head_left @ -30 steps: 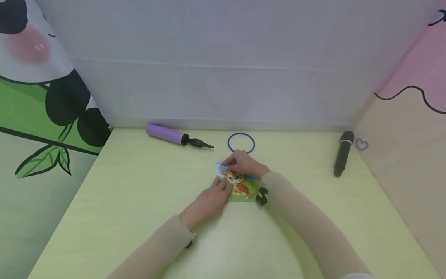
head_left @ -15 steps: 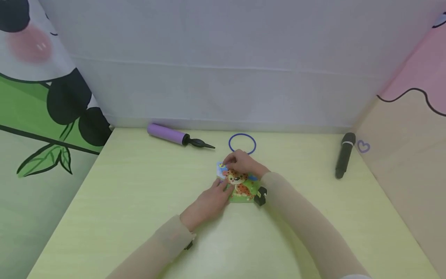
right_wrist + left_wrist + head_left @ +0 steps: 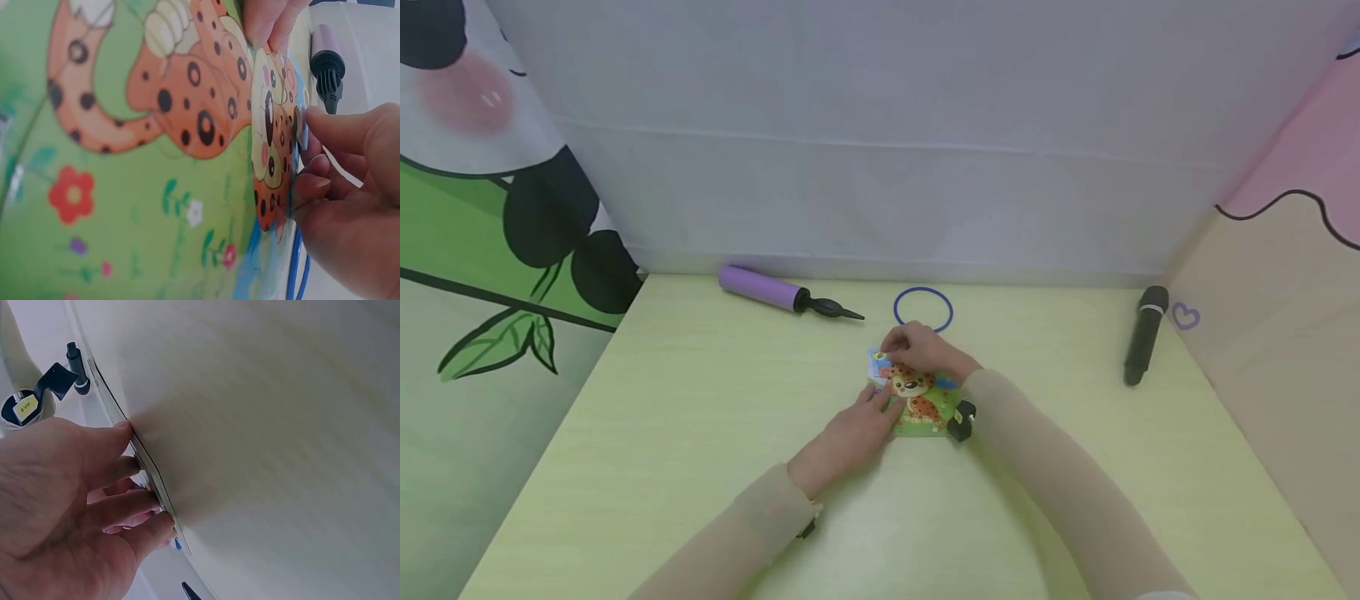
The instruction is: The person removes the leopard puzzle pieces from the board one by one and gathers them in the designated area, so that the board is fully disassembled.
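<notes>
A jigsaw puzzle board with a spotted leopard on green grass lies at mid-table. My left hand rests at its left side, fairly straight fingers on the picture; in the left wrist view, thumb and fingertips touch the board's thin edge, spread apart along it. At the top left corner my right hand pinches a small puzzle piece between thumb and fingers, close against the board. The piece's face is mostly hidden in the right wrist view. Left fingertips touch the board near the leopard's head.
A purple hand pump with a black nozzle lies at the back left. Behind the right hand is a blue ring. A black microphone lies near the right edge. A curtain wall borders the table's back.
Hands and board hold almost the same place. The whole head view shifts slightly; the right fingers make at most a tiny motion at the corner.
</notes>
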Demonstrator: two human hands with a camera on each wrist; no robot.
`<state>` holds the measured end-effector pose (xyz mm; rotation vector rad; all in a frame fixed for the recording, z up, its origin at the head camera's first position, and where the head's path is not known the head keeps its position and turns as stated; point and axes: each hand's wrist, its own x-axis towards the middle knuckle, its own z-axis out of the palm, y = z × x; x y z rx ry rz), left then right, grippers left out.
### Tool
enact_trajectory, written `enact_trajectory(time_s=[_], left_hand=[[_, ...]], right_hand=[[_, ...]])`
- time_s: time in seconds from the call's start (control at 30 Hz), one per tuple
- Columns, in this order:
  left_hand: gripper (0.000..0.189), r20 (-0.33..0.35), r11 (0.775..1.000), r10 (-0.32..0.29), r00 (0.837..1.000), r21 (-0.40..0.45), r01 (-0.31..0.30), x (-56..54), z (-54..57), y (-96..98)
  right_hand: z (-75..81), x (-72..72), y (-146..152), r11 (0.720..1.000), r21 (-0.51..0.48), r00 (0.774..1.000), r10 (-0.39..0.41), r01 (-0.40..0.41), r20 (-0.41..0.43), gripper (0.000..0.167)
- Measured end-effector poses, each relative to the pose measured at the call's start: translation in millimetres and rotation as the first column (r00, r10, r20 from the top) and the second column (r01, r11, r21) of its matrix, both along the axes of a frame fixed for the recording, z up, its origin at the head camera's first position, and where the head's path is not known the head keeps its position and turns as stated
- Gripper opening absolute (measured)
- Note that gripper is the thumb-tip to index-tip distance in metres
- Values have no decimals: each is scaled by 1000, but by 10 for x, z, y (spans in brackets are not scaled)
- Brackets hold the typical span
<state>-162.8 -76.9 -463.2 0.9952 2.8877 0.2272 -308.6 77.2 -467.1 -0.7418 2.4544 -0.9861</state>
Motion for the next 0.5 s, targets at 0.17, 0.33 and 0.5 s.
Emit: enact_trajectory(time_s=[0.17,0.33,0.5], left_hand=[[47,-9,1000,-1,1000,2,1,-7,-3,-10],[48,2,1000,2,1000,-1,-2,2,-5,-12],[47,-17,1000,-7,1000,10,7,11,-13,-11]], right_hand=[[8,-4,13,999,-31,999,-32,33,13,15],[4,-2,30,998,-42,998,-41,43,38,15],[-18,-28,57,997,-74,999,-26,29,41,14]])
